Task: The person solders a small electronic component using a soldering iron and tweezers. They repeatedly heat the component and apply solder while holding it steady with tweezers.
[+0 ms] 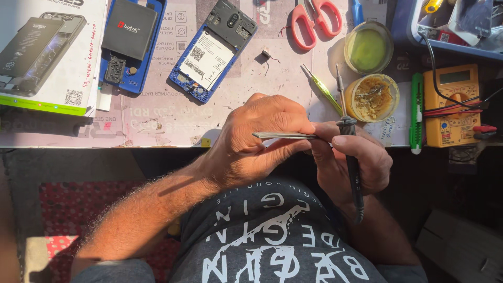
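Taking the thin flat metal piece [285, 135] at the desk's near edge as the landmark: far to its upper left lies a boxed phone package [44, 52], then a blue phone back [131, 44] with a black battery, then an opened blue phone [214, 50] above it. The left hand [251, 141] is closed around the piece's left part, fingers curled narrow, pinching it edge-on. At its right end the right hand [351, 157] is closed on a soldering iron [348, 141], tip pointing up toward 2 open pots [371, 78]. I judge the hot tip could slip and burn the pinching fingers, or the piece could drop off the edge, since it is held in the air. Far right sits a yellow multimeter [453, 105].
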